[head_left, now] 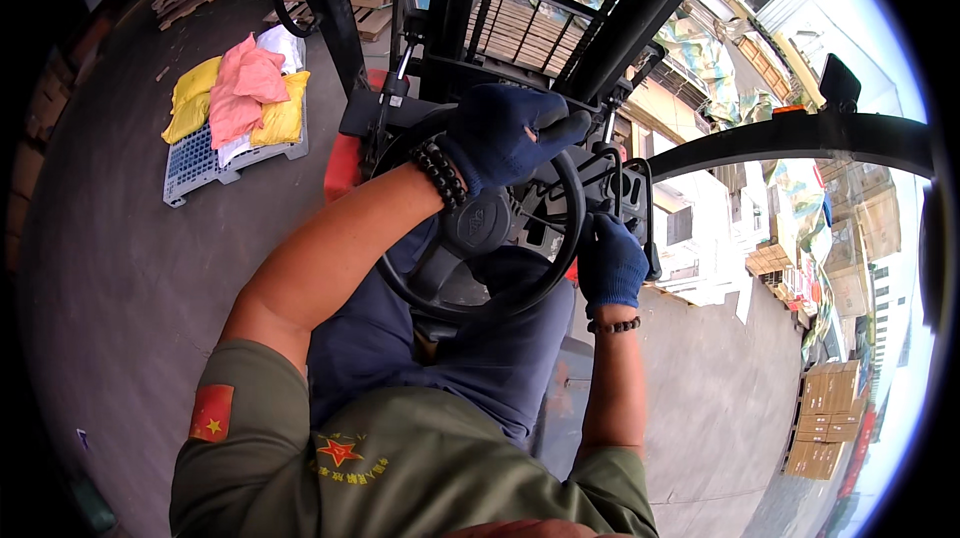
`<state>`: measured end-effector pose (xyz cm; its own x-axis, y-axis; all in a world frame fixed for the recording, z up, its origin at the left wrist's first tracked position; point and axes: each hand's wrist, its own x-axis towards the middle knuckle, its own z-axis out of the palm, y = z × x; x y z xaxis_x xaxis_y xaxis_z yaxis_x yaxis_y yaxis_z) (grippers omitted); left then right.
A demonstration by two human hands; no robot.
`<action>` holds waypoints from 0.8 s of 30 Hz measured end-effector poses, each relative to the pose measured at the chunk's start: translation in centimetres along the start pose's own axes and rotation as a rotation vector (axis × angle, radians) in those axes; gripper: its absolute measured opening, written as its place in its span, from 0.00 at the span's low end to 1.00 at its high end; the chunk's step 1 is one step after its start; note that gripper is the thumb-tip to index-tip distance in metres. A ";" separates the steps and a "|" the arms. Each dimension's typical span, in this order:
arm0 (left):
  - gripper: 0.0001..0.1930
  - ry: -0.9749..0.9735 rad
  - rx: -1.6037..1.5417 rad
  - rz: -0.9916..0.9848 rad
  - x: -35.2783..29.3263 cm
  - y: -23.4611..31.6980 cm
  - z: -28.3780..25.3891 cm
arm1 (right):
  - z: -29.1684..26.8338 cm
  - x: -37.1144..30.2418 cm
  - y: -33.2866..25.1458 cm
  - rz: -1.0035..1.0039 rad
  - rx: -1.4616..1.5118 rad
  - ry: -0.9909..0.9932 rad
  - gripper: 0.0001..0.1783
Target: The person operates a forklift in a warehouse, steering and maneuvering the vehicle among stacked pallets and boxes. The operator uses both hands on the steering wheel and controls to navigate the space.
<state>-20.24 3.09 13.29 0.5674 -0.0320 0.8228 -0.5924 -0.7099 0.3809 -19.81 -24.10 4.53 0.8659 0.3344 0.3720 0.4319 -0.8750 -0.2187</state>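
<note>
My left hand [510, 136], in a dark blue knit glove, is closed over the top of a black steering wheel [478, 225]. Its palm and the gripped part of the rim are hidden. To the right of the wheel, my right hand [612, 263], gloved alike, has its fingers curled round a black control lever [617, 183]; their tips are mostly out of sight. Dark beaded bracelets circle both wrists. My left forearm crosses in front of the wheel's left side, and my legs are beneath the wheel.
Ahead rises the forklift's black mast [455, 13] with its chains and load guard. At the left, a grey plastic pallet [190, 173] carries yellow, pink and white sacks [245, 78]. Crates under camouflage sheeting [705, 53] line the right, with stacked cartons [828, 408] nearer.
</note>
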 end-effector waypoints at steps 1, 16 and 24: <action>0.18 0.004 0.003 0.008 0.1 0.6 0.7 | 0.0 0.0 0.1 0.010 0.010 0.003 0.12; 0.10 -0.245 -0.233 0.219 -5.1 7.7 10.0 | 2.7 -3.5 3.9 -0.070 0.092 0.145 0.11; 0.08 -0.462 -0.226 0.239 -16.2 10.9 2.7 | 1.9 -7.1 0.3 -0.020 0.070 0.117 0.07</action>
<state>-34.38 -6.07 2.94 0.5635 -0.5140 0.6468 -0.8141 -0.4784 0.3292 -25.34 -26.07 0.16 0.8233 0.3046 0.4789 0.4686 -0.8409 -0.2708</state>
